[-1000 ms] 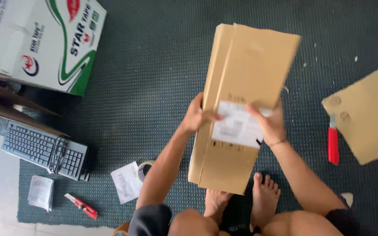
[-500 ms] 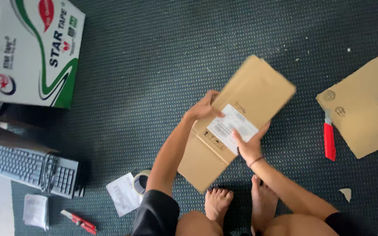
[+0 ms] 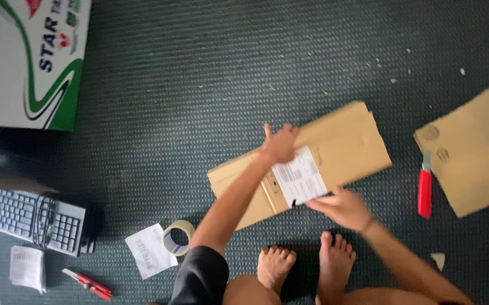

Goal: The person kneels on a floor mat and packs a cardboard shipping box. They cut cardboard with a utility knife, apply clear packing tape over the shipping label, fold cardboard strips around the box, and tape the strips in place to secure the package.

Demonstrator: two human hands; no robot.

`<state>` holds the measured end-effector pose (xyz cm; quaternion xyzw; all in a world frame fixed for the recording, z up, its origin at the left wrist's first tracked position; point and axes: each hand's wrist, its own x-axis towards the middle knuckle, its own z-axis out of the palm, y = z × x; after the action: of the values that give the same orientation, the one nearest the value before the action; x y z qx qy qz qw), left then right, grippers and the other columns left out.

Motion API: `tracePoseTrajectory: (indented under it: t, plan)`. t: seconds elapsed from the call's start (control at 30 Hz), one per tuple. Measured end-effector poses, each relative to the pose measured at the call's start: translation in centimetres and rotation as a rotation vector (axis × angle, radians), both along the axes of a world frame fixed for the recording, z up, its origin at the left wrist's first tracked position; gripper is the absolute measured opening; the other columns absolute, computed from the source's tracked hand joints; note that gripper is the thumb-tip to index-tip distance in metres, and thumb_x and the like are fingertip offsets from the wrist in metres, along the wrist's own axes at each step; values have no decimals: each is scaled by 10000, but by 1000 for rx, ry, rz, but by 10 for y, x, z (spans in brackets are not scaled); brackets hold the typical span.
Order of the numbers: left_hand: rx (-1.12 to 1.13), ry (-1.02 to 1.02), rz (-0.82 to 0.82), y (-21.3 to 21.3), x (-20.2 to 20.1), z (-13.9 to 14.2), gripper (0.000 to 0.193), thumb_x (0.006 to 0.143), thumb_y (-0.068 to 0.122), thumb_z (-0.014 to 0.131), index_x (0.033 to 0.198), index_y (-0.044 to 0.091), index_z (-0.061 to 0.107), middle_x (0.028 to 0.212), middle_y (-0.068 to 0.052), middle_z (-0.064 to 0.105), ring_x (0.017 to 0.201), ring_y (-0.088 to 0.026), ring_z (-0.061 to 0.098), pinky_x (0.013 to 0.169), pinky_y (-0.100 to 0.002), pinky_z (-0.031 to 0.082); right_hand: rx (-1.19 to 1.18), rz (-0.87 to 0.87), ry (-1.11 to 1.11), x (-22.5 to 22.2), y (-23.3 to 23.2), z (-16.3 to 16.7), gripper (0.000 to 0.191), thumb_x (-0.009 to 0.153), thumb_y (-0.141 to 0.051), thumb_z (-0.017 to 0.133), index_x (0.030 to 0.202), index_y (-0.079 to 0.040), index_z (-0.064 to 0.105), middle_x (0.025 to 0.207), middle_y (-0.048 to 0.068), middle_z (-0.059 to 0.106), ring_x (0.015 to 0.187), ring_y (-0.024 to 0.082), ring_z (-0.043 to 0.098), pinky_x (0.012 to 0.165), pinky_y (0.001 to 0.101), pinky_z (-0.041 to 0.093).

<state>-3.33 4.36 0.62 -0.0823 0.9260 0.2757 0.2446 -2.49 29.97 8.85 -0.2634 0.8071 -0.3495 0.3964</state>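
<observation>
On the dark carpet, nearest the person, two bare feet stand side by side. Just beyond them the right hand reaches in low, fingers extended onto the near edge of one flattened cardboard box, beside its single white label; whether it grips is unclear. The left hand lies across the box's far edge, arm outstretched, fingers curled over the cardboard, holding it. The box lies tilted, mid-carpet. Toward the carpet's left edge: one tape roll, one paper slip, one red cutter, one keyboard. Toward the right edge: one red knife, one cardboard sheet. At the far left corner stands one printed carton.
</observation>
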Motion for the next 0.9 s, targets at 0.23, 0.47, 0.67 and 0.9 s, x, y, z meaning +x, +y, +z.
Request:
tracePoseTrajectory:
  t: [0.23,0.47,0.67,0.9]
  plan:
    - [-35,26,-26,4,0,2,783,808,259,812,1473,87,436,1462,-162,496,1316,-348,542,1240,-622,197,-382,394,852,-135,-49,-21,567,848,-396,745,1267,-28,647,1446,158,570,1370,396,486,1148,526,370]
    - [18,196,242,2,42,0,686,832,270,771,1460,160,518,1466,-102,557,1357,-345,521,1068,-546,437,-210,469,903,-153,-64,-52,533,811,-483,751,1250,-187,686,1204,74,626,1167,313,551,1066,484,382]
    - [-210,107,530,-36,164,27,787,754,552,785,1425,205,565,1400,-43,582,1283,-291,512,1058,-738,228,-189,472,914,-155,-52,-61,509,848,-508,736,1250,-199,692,1179,80,609,1148,313,544,1072,494,386]
    - [-445,498,372,-41,152,15,503,863,419,628,1256,106,622,1246,-70,636,1251,-267,542,1082,-782,167,-119,364,991,-124,-19,-50,498,899,-493,676,1303,-203,660,1238,88,619,1192,325,553,1069,519,365]
